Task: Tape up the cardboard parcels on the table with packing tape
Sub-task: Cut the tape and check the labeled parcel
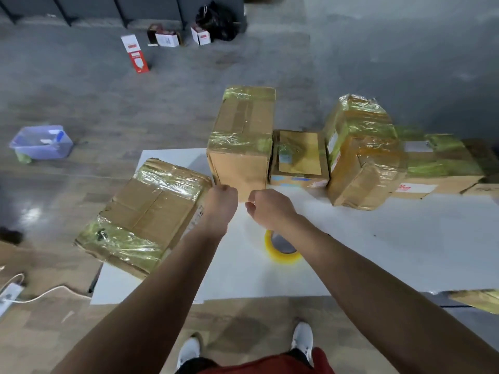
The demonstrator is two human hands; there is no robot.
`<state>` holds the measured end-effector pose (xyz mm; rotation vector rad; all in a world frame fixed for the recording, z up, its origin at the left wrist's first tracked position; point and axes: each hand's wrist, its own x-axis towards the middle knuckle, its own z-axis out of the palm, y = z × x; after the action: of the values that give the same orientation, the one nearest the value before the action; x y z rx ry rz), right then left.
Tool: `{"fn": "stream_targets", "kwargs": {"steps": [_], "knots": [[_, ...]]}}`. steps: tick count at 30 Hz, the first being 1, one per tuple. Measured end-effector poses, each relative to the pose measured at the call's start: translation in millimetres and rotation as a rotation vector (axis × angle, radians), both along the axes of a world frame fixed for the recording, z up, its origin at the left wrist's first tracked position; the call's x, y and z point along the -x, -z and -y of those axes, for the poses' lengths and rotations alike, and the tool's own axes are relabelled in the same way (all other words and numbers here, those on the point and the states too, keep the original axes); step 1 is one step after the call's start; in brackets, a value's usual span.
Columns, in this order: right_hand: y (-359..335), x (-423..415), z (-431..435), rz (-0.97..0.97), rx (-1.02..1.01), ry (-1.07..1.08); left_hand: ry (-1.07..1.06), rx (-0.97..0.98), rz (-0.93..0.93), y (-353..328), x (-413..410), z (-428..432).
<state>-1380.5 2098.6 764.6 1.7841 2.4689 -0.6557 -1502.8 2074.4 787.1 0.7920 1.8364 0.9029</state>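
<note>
A white tabletop (391, 238) carried the cardboard parcels as a person leaned over it, both arms stretched forward. The broad flat parcel (151, 209) lay just left of the fingers (229, 190), its long axis running from the near left up towards them, with glossy tape banding both ends. An upright parcel (240, 136) stood directly beyond the fingers and close to them. A crumpled, heavily wrapped parcel (361, 157) sat well off to their right. A small box (298, 157) was wedged between those two.

The roll of packing tape (280, 256) lay flat on the tabletop behind the fingers, on the person's side, partly hidden under the right wrist. That placed it nearer the right hand (267, 206) than the left hand (220, 198).

Both hands hovered side by side above the tabletop, slightly apart, with fingers curled in. The left held nothing visible. Whether the right pinched a clear strip drawn from the roll could not be told through the blur. The next move looked likely to turn on the roll, and only the right forearm stood over it.
</note>
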Motion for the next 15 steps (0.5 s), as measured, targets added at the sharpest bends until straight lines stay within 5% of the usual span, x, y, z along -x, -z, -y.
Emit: {"fn": "stream_targets", "kwargs": {"steps": [11,15], "knots": [[-13,130,43,-0.011,0.068,0.259,0.181,-0.112,-0.139,-9,146,27],[-3,154,51,0.017,0.158,0.348,0.36,-0.104,-0.484,13,198,36]]}}
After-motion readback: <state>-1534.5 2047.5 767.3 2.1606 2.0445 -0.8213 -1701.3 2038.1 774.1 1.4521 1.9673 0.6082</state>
